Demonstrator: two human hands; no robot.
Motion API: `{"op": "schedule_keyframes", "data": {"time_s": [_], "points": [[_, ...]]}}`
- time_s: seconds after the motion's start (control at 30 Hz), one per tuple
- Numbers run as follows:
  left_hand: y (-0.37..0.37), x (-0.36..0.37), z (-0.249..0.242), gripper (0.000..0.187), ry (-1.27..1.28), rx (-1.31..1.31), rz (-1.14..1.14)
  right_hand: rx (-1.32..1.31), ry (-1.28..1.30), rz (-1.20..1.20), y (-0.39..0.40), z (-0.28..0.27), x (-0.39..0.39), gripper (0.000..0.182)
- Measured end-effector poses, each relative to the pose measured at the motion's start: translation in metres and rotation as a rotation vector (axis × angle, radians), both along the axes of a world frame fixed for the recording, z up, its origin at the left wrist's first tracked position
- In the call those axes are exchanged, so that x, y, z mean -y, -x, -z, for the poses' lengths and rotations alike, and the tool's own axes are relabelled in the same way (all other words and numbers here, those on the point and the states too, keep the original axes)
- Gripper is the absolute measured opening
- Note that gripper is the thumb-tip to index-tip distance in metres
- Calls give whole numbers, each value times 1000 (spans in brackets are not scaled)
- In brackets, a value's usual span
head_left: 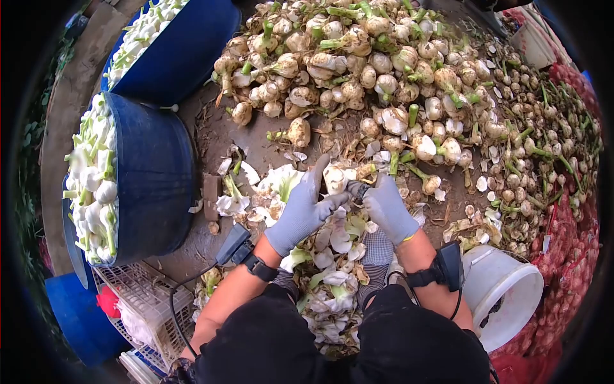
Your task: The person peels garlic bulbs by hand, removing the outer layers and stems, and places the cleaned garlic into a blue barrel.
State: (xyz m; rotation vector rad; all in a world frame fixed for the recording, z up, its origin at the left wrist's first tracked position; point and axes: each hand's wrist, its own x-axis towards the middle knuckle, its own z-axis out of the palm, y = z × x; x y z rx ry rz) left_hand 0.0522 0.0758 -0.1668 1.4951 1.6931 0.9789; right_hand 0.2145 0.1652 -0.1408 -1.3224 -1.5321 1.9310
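Observation:
A garlic bulb with dirt-stained skin and a short stem is held in front of me, above a heap of peelings. My left hand, in a grey glove, is closed around the bulb's left side, its thumb and fingers against it. My right hand, gloved too, has its fingers pinched together beside the bulb, under the stem end. Its fingertips look dark, and what lies between them is hidden. White and pale green garlic skins cover the ground between my feet.
A large pile of unpeeled garlic lies ahead, smaller bulbs to the right. Blue tubs of cleaned white garlic stand left. Nearby are a plastic crate, a white bucket and red net sacks.

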Motion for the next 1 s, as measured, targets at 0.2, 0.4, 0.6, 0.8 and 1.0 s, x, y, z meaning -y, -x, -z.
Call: {"op": "schedule_keyframes", "data": {"time_s": [0.2, 0.4, 0.6, 0.8, 1.0], "points": [[27, -13, 5, 52, 1, 106, -194, -2, -61, -199, 11, -11, 20, 17], [13, -15, -30, 51, 114, 575, -203, -55, -110, -157, 3, 3, 2, 25], [11, -8, -43, 59, 452, 872, -32, 569, -812, -153, 1, -19, -29, 24], [7, 0, -19, 78, 382, 800, -12, -289, 0, -180, -3, -2, -14, 45], [13, 6, -17, 39, 233, 1389, -333, -291, -33, -22, -1, 2, -4, 27]]}}
